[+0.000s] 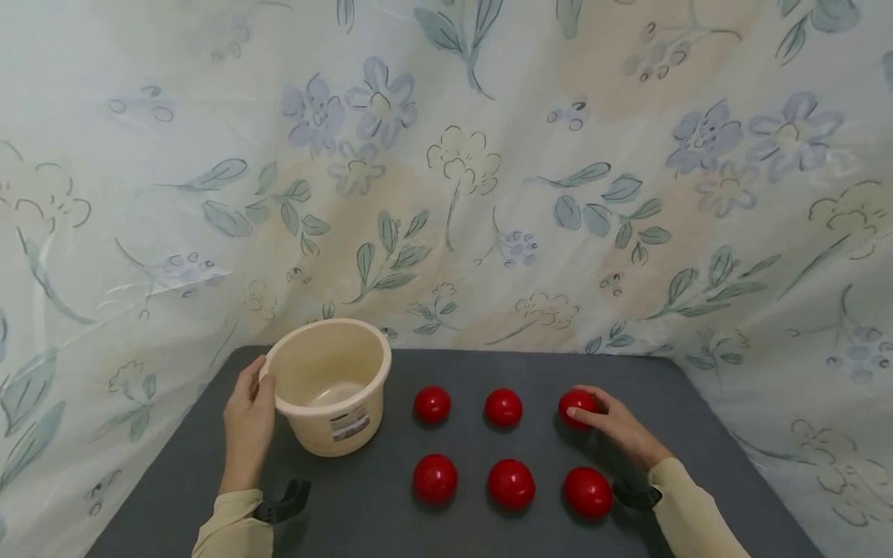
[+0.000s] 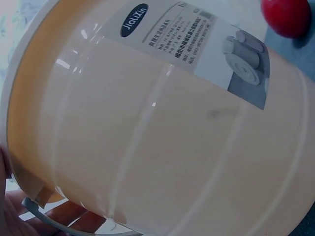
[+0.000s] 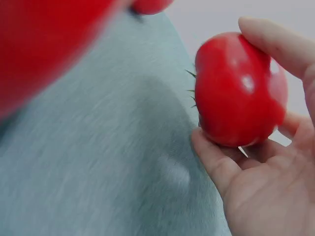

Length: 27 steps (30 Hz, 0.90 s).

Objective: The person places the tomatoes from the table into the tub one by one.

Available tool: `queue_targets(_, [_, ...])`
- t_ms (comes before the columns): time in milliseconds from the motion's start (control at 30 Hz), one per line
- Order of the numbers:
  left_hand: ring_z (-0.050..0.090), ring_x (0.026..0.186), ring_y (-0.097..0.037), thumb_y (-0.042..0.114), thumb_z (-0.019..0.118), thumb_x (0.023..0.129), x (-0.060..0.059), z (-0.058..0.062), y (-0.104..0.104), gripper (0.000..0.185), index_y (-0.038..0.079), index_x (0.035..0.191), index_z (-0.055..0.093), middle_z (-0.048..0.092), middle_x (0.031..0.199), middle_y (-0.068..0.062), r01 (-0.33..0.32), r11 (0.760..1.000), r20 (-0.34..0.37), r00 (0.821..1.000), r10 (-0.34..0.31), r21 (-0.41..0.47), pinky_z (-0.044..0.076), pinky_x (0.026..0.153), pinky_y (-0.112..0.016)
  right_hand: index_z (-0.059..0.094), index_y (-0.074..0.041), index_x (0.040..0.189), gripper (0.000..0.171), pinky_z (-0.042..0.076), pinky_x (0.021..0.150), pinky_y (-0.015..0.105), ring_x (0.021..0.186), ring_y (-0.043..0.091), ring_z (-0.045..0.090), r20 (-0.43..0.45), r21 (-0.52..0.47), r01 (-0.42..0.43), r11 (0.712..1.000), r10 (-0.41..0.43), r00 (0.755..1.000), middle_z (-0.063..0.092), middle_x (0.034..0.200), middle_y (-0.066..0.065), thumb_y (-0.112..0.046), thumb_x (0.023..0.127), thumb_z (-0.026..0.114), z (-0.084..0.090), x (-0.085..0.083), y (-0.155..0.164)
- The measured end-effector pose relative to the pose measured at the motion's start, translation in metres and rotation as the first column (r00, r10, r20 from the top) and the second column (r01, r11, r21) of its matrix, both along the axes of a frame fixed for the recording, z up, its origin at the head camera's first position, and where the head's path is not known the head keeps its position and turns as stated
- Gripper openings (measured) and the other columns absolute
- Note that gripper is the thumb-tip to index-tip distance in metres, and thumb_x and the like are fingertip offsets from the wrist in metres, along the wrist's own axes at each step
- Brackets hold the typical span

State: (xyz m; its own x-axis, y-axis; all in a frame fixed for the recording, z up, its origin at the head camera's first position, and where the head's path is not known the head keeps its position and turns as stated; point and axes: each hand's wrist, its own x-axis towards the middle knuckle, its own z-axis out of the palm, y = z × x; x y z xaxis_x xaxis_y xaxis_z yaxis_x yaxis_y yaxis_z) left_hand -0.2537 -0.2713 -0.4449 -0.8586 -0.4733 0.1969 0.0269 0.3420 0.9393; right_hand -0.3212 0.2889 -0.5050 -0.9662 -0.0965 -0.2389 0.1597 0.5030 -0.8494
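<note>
A cream plastic bucket (image 1: 314, 432) stands at the back left of the table, tilted slightly in perspective, its inside bare. My left hand (image 1: 247, 426) grips its rim on the left side, thumb toward the front. In the left wrist view the bucket wall (image 2: 147, 142) fills most of the picture, with fingers (image 2: 61, 216) behind the thin handle (image 2: 83, 231). My right hand (image 1: 624, 430) holds the back-right red tomato (image 1: 572, 403) between thumb and fingers. The right wrist view shows this tomato (image 3: 236, 93) from close up, its green stem tips pointing left.
Two more tomatoes, one left (image 1: 432, 404) and one middle (image 1: 503, 408), complete the back row. Nearer lie three others: left (image 1: 435, 479), middle (image 1: 512, 485) and right (image 1: 587, 493). Floral cloth (image 1: 460, 232) hangs behind the dark grey table (image 1: 363, 511).
</note>
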Motion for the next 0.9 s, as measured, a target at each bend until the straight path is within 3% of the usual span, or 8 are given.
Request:
queue_targets(100, [0.045, 0.144, -0.038, 0.04, 0.039, 0.107, 0.0, 0.0, 0.0, 0.055, 0.017, 0.157, 0.039, 0.044, 0.158, -0.016, 0.013, 1.0, 0.012, 1.0, -0.013, -0.012, 0.041, 0.113, -0.06, 0.028, -0.012, 0.158, 0.081, 0.044, 0.111, 0.052, 0.133, 0.03, 0.047, 0.004, -0.128, 0.034, 0.991, -0.034, 0.999, 0.038, 0.155, 0.018, -0.049, 0.096, 0.065, 0.003, -0.004, 0.0])
queue_targets(200, [0.045, 0.144, -0.039, 0.04, 0.04, 0.107, -0.003, 0.002, 0.002, 0.055, 0.017, 0.157, 0.039, 0.043, 0.159, -0.018, 0.045, 0.999, 0.011, 0.999, -0.045, -0.021, 0.041, 0.113, -0.059, 0.025, -0.011, 0.159, 0.079, 0.049, 0.107, 0.037, 0.125, 0.018, 0.052, -0.026, -0.235, 0.055, 0.97, -0.063, 0.998, 0.038, 0.153, 0.013, -0.045, 0.099, 0.063, 0.015, -0.008, 0.0])
queue_targets(333, [0.048, 0.142, -0.037, 0.04, 0.039, 0.107, -0.005, 0.003, 0.004, 0.055, 0.019, 0.157, 0.039, 0.045, 0.157, -0.017, 0.07, 0.997, 0.002, 0.998, -0.07, -0.025, 0.043, 0.112, -0.058, 0.023, -0.011, 0.16, 0.079, 0.051, 0.096, 0.02, 0.118, 0.007, 0.052, -0.09, -0.315, 0.051, 0.948, -0.083, 0.992, 0.041, 0.147, 0.003, -0.045, 0.1, 0.061, 0.045, -0.018, -0.004])
queue_targets(467, [0.048, 0.143, -0.036, 0.039, 0.038, 0.107, -0.003, 0.002, 0.003, 0.054, 0.021, 0.157, 0.039, 0.045, 0.157, -0.015, 0.066, 0.998, 0.004, 0.998, -0.066, -0.019, 0.043, 0.112, -0.058, 0.025, -0.014, 0.158, 0.075, 0.051, 0.095, 0.015, 0.122, 0.008, 0.05, -0.125, -0.389, 0.026, 0.921, -0.081, 0.989, 0.042, 0.14, -0.007, -0.043, 0.1, 0.062, 0.076, -0.032, -0.01])
queue_targets(667, [0.05, 0.141, -0.035, 0.039, 0.038, 0.107, -0.003, 0.003, 0.004, 0.054, 0.02, 0.158, 0.039, 0.046, 0.157, -0.015, 0.057, 0.998, 0.007, 0.998, -0.057, -0.018, 0.043, 0.112, -0.057, 0.031, -0.018, 0.154, 0.068, 0.052, 0.096, 0.016, 0.127, 0.014, 0.046, -0.184, -0.395, -0.013, 0.919, -0.065, 0.981, 0.044, 0.141, -0.006, -0.041, 0.099, 0.063, 0.113, -0.05, -0.024])
queue_targets(900, [0.052, 0.139, -0.034, 0.039, 0.038, 0.107, -0.001, 0.002, 0.004, 0.053, 0.02, 0.157, 0.039, 0.049, 0.155, -0.015, 0.064, 0.998, 0.008, 0.998, -0.063, -0.02, 0.043, 0.112, -0.055, 0.034, -0.019, 0.152, 0.065, 0.053, 0.092, 0.014, 0.128, 0.018, 0.045, -0.232, -0.369, -0.043, 0.928, -0.047, 0.972, 0.045, 0.142, -0.004, -0.039, 0.099, 0.064, 0.143, -0.059, -0.041])
